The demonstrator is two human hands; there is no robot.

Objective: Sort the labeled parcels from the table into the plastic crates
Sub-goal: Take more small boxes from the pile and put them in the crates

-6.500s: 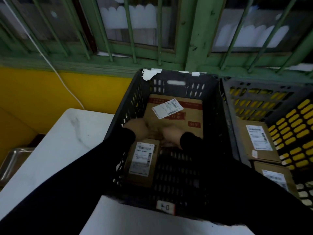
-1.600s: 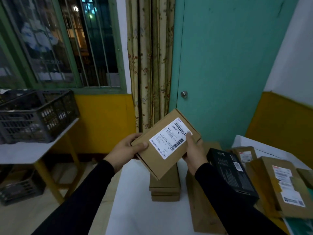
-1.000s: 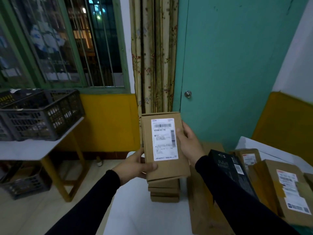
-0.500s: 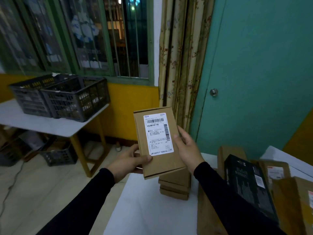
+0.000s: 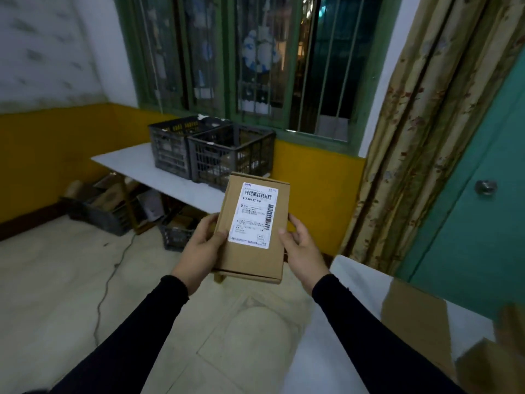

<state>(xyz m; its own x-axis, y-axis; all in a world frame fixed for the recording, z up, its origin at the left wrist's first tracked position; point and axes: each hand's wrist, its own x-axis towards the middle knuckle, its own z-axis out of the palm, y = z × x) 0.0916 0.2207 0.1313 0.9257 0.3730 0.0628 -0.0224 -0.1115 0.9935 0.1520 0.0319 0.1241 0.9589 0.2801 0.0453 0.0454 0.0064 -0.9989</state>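
A flat brown cardboard parcel (image 5: 252,251) with a white barcode label facing up is held in front of me over the floor. My left hand (image 5: 199,248) grips its left edge, thumb on top. My right hand (image 5: 301,251) grips its right edge the same way. Two dark plastic crates stand side by side on a white table (image 5: 136,166) under the window: the nearer crate (image 5: 230,155) and the farther crate (image 5: 173,143). Brown parcels show through the nearer crate's slats.
The white parcel table (image 5: 355,282) sits at the lower right with brown cardboard pieces (image 5: 414,317) on it. Under the crate table lie a low crate (image 5: 176,237) and boxes of clutter (image 5: 99,206). A cable (image 5: 113,268) runs across the floor. A curtain (image 5: 417,132) hangs right.
My view has swung left, away from the parcel table and toward the crates, which now sit straight ahead. The parcel stays held in both hands, label up.
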